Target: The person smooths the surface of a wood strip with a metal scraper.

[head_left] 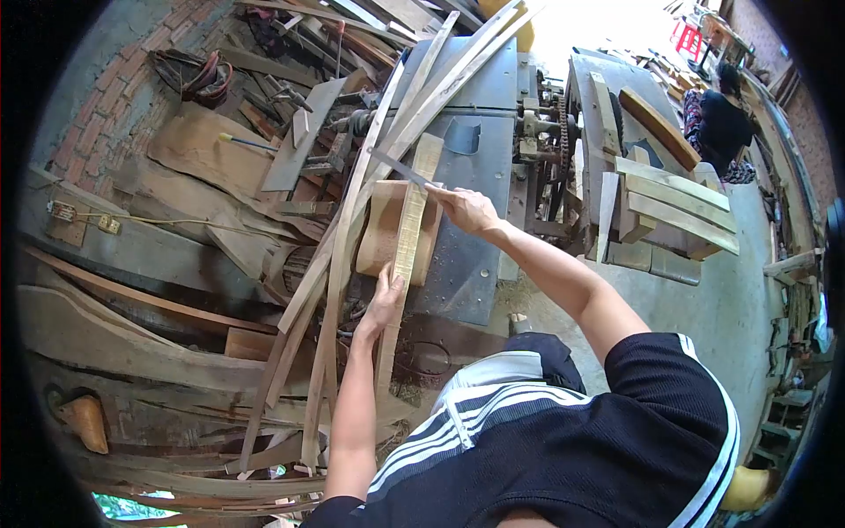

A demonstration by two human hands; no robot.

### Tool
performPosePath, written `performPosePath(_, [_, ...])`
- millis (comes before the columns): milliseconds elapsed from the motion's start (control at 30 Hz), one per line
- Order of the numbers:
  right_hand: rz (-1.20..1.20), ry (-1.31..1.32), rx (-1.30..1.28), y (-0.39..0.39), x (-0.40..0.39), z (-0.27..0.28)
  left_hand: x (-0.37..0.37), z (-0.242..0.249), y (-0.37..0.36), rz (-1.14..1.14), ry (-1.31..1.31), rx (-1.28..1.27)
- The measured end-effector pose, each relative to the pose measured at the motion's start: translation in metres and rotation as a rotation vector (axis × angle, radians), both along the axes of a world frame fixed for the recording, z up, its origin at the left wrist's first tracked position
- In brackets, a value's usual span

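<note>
My left hand [384, 304] is wrapped round the lower part of a long, pale wooden strip [407, 242]. Closed on the near end of a thin, flat metal tool [398, 166] is my right hand [468, 209], beside the strip's upper part. The tool points up and to the left, crossing the strip. Beneath the strip sits a brown wooden block [381, 224] with curved sides, on the edge of the grey metal machine table [480, 264].
Long boards [339, 255] lean along the machine's left side. At right, a second machine table [607, 66] bears stacked wooden pieces [682, 207]. A person [726, 128] in dark clothing is at the upper right. Large wood slabs [198, 163] lie at left.
</note>
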State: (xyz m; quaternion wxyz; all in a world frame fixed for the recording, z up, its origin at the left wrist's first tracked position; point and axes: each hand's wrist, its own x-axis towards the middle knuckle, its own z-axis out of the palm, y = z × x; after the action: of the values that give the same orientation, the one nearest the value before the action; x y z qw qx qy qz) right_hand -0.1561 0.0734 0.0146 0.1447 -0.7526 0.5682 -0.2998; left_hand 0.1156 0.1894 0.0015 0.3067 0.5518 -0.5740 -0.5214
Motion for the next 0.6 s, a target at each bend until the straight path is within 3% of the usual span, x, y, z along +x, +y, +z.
performPosePath(33, [0.006, -0.003, 0.002, -0.002, 0.003, -0.002, 0.002, -0.001, 0.0, 0.006, -0.003, 0.002])
performPosePath(100, [-0.014, 0.033, 0.047, -0.003, 0.007, -0.003, 0.001, 0.001, 0.001, -0.001, -0.677, -0.174])
performPosePath(133, [-0.01, 0.034, 0.049, -0.001, 0.009, -0.001, -0.005, 0.002, 0.002, 0.002, -0.676, -0.17])
performPosePath(200, [-0.071, 0.028, 0.094, 0.006, 0.014, 0.0, -0.026, 0.0, 0.001, 0.059, -1.168, -0.677])
performPosePath(267, [-0.073, -0.005, 0.059, 0.007, 0.018, -0.006, -0.046, -0.002, -0.02, 0.094, -1.145, -0.793])
performPosePath(400, [-0.056, -0.074, 0.012, 0.006, 0.018, -0.007, -0.071, 0.007, -0.055, 0.159, -1.128, -0.551])
performPosePath(600, [0.037, 0.049, 0.015, 0.008, 0.006, 0.011, -0.041, 0.009, -0.064, -0.023, -1.033, -0.592])
